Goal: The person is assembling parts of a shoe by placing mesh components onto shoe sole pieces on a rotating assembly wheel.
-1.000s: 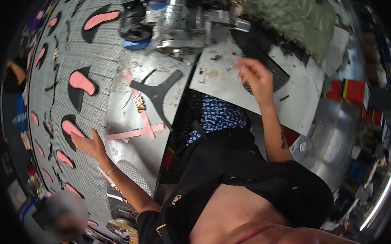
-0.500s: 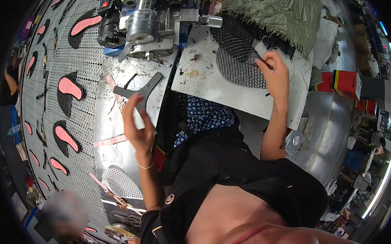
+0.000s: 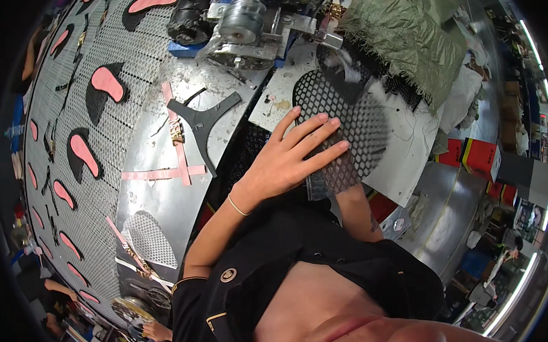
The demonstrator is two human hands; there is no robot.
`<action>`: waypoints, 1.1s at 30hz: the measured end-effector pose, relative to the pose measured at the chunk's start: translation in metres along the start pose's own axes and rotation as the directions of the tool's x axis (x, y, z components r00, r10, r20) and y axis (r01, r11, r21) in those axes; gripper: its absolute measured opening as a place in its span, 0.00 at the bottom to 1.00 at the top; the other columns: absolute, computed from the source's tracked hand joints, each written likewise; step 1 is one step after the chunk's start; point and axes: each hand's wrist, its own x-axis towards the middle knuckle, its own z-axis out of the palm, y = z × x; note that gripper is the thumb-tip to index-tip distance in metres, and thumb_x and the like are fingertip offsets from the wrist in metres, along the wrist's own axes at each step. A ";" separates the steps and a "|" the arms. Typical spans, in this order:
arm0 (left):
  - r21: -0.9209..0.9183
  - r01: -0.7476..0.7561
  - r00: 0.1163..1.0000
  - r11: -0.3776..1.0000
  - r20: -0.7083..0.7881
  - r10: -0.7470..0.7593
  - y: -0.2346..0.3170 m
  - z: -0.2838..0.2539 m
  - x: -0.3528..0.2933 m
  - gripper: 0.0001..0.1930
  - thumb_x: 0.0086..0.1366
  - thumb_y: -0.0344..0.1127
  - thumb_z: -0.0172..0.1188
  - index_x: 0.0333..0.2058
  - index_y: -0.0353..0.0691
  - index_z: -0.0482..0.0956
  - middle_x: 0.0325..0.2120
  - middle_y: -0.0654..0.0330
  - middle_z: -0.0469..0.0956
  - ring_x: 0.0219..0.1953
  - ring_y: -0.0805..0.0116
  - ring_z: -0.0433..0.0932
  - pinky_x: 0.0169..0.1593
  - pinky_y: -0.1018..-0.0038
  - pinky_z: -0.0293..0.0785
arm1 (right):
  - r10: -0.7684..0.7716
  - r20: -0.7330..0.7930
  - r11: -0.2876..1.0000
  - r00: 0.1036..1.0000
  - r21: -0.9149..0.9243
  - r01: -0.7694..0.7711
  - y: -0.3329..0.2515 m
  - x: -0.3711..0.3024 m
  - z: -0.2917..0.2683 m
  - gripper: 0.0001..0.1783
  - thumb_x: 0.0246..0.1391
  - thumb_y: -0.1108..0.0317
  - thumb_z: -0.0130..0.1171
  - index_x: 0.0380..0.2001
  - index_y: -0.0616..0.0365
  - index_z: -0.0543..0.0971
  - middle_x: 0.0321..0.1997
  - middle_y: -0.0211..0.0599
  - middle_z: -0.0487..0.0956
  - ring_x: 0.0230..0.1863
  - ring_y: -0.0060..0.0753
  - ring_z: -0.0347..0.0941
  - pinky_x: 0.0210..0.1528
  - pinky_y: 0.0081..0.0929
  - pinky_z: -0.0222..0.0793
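My left hand [image 3: 280, 161] lies flat over a black honeycomb-mesh piece [image 3: 370, 127], its fingers stretched out and spread across the near-left part. This piece is rounded and held up above the work surface. My right hand [image 3: 342, 168] is beneath it, only dimly visible through the holes, so its fingers cannot be made out. The right wrist emerges below the near edge of the mesh. Left of my hands, a dark Y-shaped flat piece [image 3: 203, 122] rests on the metal table, beside crossed pink strips [image 3: 180, 153] with gold-coloured ornaments.
A machine with a metal roller [image 3: 242, 27] stands at the far side. A green woven sack [image 3: 402, 34] covers dark mesh at the far right. On the left, a wire-mesh conveyor [image 3: 138, 73] carries pink-and-black pieces [image 3: 85, 153]. Red boxes [image 3: 480, 156] stand at the right.
My left hand has come right from beside the Y-shaped piece onto the mesh. The mesh has been lifted toward me, and my right hand has gone under it. The view has shifted.
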 end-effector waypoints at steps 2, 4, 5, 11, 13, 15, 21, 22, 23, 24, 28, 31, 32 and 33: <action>0.025 -0.057 0.998 0.998 -0.013 0.058 -0.004 -0.005 -0.002 0.23 0.55 0.30 0.56 0.51 0.47 0.76 0.57 0.56 0.70 0.58 0.59 0.69 0.62 0.53 0.61 | -0.081 0.007 0.996 0.997 -0.036 0.081 0.018 -0.014 0.001 0.26 0.67 0.60 0.39 0.64 0.60 0.60 0.65 0.39 0.65 0.63 0.32 0.64 0.64 0.28 0.60; 0.037 -0.064 0.995 0.997 -0.078 0.067 -0.006 -0.009 -0.004 0.19 0.56 0.32 0.54 0.48 0.42 0.78 0.50 0.56 0.76 0.53 0.60 0.74 0.58 0.57 0.66 | -0.156 0.013 0.985 0.988 -0.075 0.156 0.026 -0.021 0.001 0.26 0.66 0.61 0.39 0.64 0.59 0.59 0.65 0.39 0.64 0.64 0.33 0.63 0.66 0.30 0.58; -0.023 -0.030 0.990 0.999 -0.142 0.026 -0.008 -0.011 -0.009 0.19 0.55 0.31 0.53 0.47 0.40 0.78 0.48 0.57 0.77 0.51 0.60 0.75 0.56 0.60 0.69 | 0.027 0.012 0.834 1.000 0.551 -0.029 -0.025 0.000 -0.023 0.28 0.65 0.60 0.42 0.64 0.62 0.59 0.64 0.43 0.66 0.66 0.38 0.60 0.69 0.31 0.52; -0.452 0.060 0.913 0.890 -0.336 -0.232 -0.011 -0.017 -0.025 0.18 0.52 0.27 0.59 0.44 0.33 0.79 0.36 0.51 0.82 0.36 0.58 0.82 0.41 0.71 0.75 | 0.068 -0.211 0.680 0.975 0.725 0.109 -0.073 0.042 -0.061 0.32 0.56 0.57 0.58 0.59 0.65 0.67 0.59 0.48 0.71 0.60 0.38 0.67 0.62 0.32 0.62; -0.495 0.183 0.878 0.849 -0.306 -0.368 -0.003 -0.023 -0.027 0.16 0.53 0.24 0.58 0.43 0.33 0.79 0.37 0.51 0.82 0.37 0.59 0.82 0.40 0.74 0.75 | -0.030 -0.083 0.638 0.996 0.766 0.083 -0.052 0.030 -0.070 0.31 0.52 0.62 0.63 0.56 0.67 0.69 0.58 0.45 0.72 0.58 0.36 0.68 0.60 0.30 0.63; -0.618 0.318 0.749 0.719 -0.302 -0.590 0.000 -0.021 -0.030 0.07 0.59 0.22 0.57 0.37 0.32 0.80 0.29 0.56 0.81 0.29 0.71 0.79 0.32 0.82 0.70 | -0.116 0.010 0.585 0.993 0.809 0.060 -0.050 0.020 -0.070 0.25 0.49 0.67 0.69 0.48 0.70 0.76 0.45 0.38 0.80 0.44 0.25 0.75 0.48 0.22 0.69; -0.820 0.456 0.595 0.347 -0.009 -0.804 -0.013 -0.024 -0.018 0.15 0.69 0.37 0.54 0.28 0.31 0.76 0.18 0.72 0.67 0.24 0.86 0.60 0.26 0.81 0.57 | 0.057 -0.144 0.813 0.988 0.580 0.037 -0.083 0.011 -0.077 0.12 0.54 0.70 0.64 0.36 0.70 0.82 0.27 0.28 0.80 0.27 0.13 0.68 0.30 0.13 0.62; -0.857 0.426 0.607 0.288 0.035 -0.794 -0.015 -0.024 -0.014 0.17 0.70 0.39 0.52 0.28 0.31 0.76 0.18 0.72 0.68 0.24 0.86 0.61 0.26 0.81 0.58 | 0.046 -0.134 0.815 0.990 0.578 0.040 -0.088 0.010 -0.077 0.12 0.54 0.70 0.64 0.36 0.70 0.82 0.27 0.28 0.80 0.27 0.13 0.68 0.30 0.13 0.62; -0.885 0.408 0.601 0.223 0.077 -0.795 -0.015 -0.027 -0.008 0.20 0.71 0.43 0.51 0.29 0.30 0.78 0.20 0.69 0.73 0.24 0.84 0.66 0.29 0.82 0.63 | 0.064 -0.191 0.787 0.979 0.613 0.068 -0.092 0.010 -0.077 0.12 0.55 0.70 0.63 0.37 0.70 0.82 0.28 0.28 0.80 0.28 0.13 0.69 0.31 0.13 0.62; -0.888 0.400 0.595 0.226 0.065 -0.801 -0.014 -0.031 -0.003 0.20 0.71 0.43 0.51 0.29 0.30 0.78 0.20 0.69 0.73 0.24 0.84 0.66 0.29 0.82 0.63 | 0.085 -0.246 0.758 0.966 0.645 0.097 -0.095 0.011 -0.077 0.12 0.56 0.70 0.62 0.38 0.70 0.81 0.29 0.29 0.80 0.28 0.14 0.69 0.31 0.13 0.63; -0.960 0.279 0.591 0.019 0.156 -0.791 -0.023 -0.037 0.008 0.21 0.71 0.44 0.50 0.31 0.29 0.81 0.24 0.59 0.81 0.25 0.77 0.77 0.31 0.80 0.72 | 0.131 -0.259 0.707 0.957 0.701 0.093 -0.115 0.023 -0.079 0.11 0.57 0.71 0.60 0.38 0.70 0.81 0.30 0.30 0.81 0.28 0.13 0.69 0.32 0.12 0.62; -0.982 0.186 0.550 -0.036 0.135 -0.824 -0.029 -0.043 0.002 0.20 0.70 0.44 0.52 0.30 0.31 0.81 0.23 0.60 0.80 0.22 0.76 0.76 0.27 0.81 0.72 | 0.108 -0.196 0.721 0.975 0.690 0.059 -0.121 0.039 -0.077 0.11 0.57 0.71 0.60 0.38 0.70 0.81 0.31 0.29 0.81 0.28 0.13 0.69 0.32 0.13 0.63; -0.985 0.173 0.550 -0.030 0.121 -0.827 -0.032 -0.044 -0.001 0.20 0.70 0.44 0.52 0.30 0.31 0.81 0.23 0.60 0.80 0.22 0.76 0.76 0.27 0.81 0.72 | 0.094 -0.193 0.726 0.977 0.685 0.065 -0.124 0.045 -0.076 0.11 0.57 0.71 0.60 0.38 0.70 0.81 0.31 0.29 0.81 0.28 0.13 0.69 0.32 0.13 0.63; -0.985 0.169 0.521 0.013 0.078 -0.850 -0.034 -0.045 -0.005 0.19 0.69 0.43 0.53 0.30 0.31 0.80 0.22 0.60 0.80 0.22 0.77 0.76 0.27 0.81 0.72 | 0.085 -0.166 0.735 0.982 0.676 0.050 -0.127 0.051 -0.074 0.10 0.58 0.71 0.59 0.38 0.70 0.81 0.31 0.29 0.81 0.29 0.12 0.69 0.32 0.13 0.63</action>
